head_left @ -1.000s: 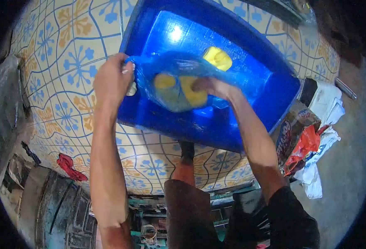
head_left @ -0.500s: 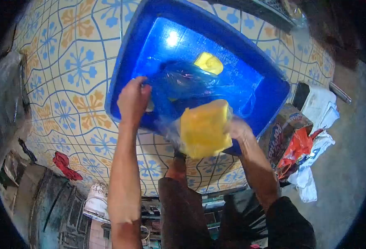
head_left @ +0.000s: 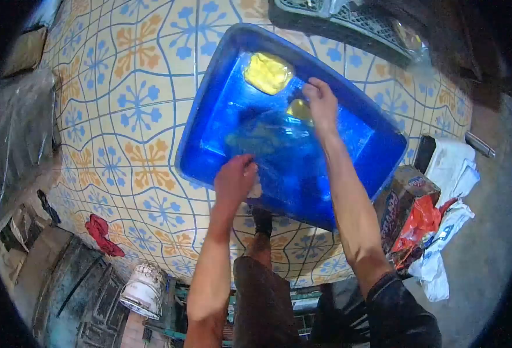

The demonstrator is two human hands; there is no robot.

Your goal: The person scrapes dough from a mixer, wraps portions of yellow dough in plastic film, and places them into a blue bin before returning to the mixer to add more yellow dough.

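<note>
Inside a large blue tub lies a yellow block in clear wrapping, near the far left corner. A smaller yellow piece sits close to my right hand, partly hidden. That hand is over the tub's far side, its fingers loosely bent and apart, with nothing visible in them. My left hand is closed at the tub's near rim on the edge of a clear plastic bag. The bag spreads across the tub's middle and is blurred; its contents are hard to make out.
Patterned tiles surround the tub. A dark plastic crate stands beyond it. To the right are a cardboard box, a red bag and white bags. A red cloth and white bucket lie left.
The yellow block has gone from my right hand to the tub's far left corner. My right hand has moved away from me over the tub. The left still grips the bag; the view has shifted.
</note>
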